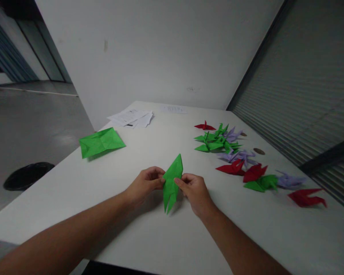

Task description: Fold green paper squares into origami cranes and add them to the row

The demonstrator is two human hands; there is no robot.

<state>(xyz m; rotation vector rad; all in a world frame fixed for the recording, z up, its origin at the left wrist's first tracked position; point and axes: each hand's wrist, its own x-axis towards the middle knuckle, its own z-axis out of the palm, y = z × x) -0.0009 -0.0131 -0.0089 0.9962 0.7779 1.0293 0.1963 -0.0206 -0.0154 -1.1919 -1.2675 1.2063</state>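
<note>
Two hands — left hand (145, 184), right hand (195, 190) — pinching green origami (172, 181), paper cranes (235, 152) nearby

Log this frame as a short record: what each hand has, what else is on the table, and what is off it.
left hand: pinches the left edge of the folded green paper
right hand: pinches its right edge
paper state: long, pointed, partly folded, just above the white table
right side: finished paper cranes in red, green and purple
far left: stack of green sheets
far edge: white printed papers
floor: black round object
</note>
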